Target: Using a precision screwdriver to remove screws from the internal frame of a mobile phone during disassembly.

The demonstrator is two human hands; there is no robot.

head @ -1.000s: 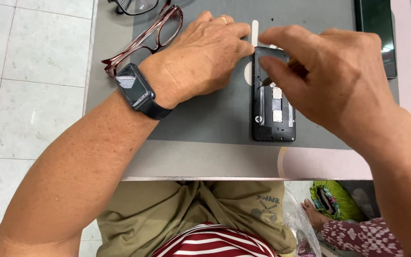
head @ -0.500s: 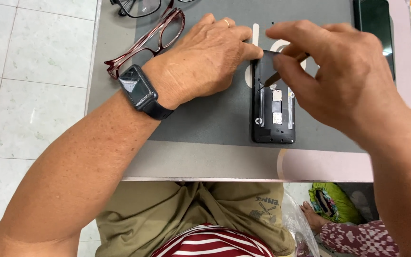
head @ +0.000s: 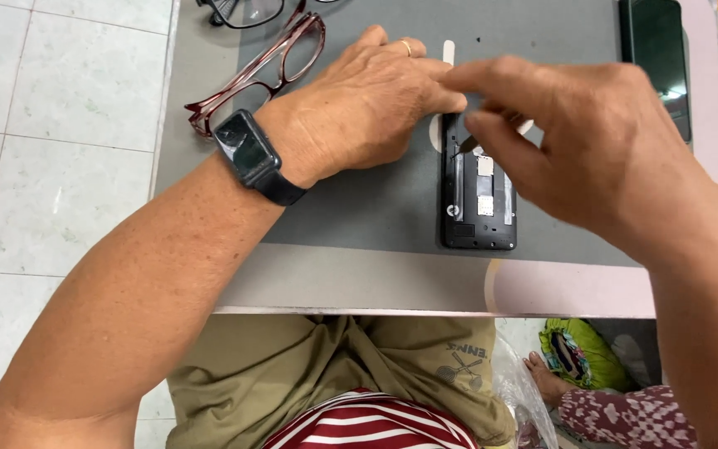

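A black phone [head: 479,208] with its back removed lies on a grey work mat [head: 359,216], its inner parts showing. My left hand [head: 367,108], with a dark smartwatch [head: 247,154] on the wrist and a ring on one finger, rests on the mat with its fingertips pressed against the phone's upper left corner. My right hand [head: 592,141] hovers over the phone's top and pinches a thin dark tool [head: 469,143]. The tool's tip points into the upper left of the open phone. The top end of the phone is hidden under my fingers.
Red-framed glasses [head: 251,75] lie at the mat's left, black-framed glasses [head: 243,10] beyond them. A dark flat device [head: 654,58] lies at the far right. A small white strip [head: 449,51] sits above the phone. Below the table edge are another person's foot [head: 542,382] and a green bag [head: 575,353].
My right hand has drawn back from covering the phone's upper part, and the thin tool now shows between its fingers. My left hand has stayed at the phone's corner.
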